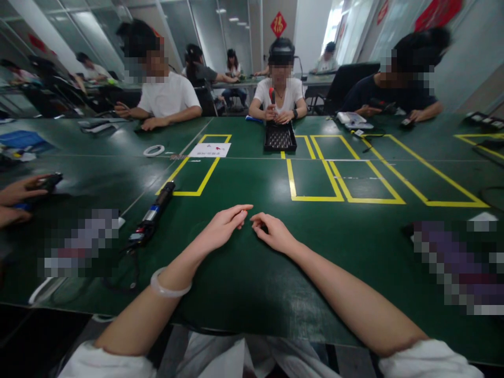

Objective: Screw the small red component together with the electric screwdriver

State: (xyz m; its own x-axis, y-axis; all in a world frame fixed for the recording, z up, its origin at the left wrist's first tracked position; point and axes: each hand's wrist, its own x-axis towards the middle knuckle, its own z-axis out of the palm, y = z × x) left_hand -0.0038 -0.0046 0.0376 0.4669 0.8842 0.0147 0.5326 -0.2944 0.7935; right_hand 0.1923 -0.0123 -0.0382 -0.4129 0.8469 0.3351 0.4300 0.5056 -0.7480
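Note:
My left hand (226,224) rests at the middle of the green table (252,283), its fingers stretched out to the right and nothing plainly held. A pale bangle (170,290) circles that wrist. Just right of it, a small gap away, my right hand (274,232) rests with fingers loosely bent and a space showing between thumb and forefinger. I make out no object in it. Left of my hands lies a black stick-shaped tool (151,216) with a blue-and-silver band and a cord at its near end.
Yellow tape outlines (317,199) mark the table ahead. A white paper (210,150) and a white ring-shaped roll (154,150) lie ahead to the left. Across the table, a person holds a red-and-black tool (272,95) over a black tray (280,142). Blurred-out items flank me; another person's hands (19,197) are at left.

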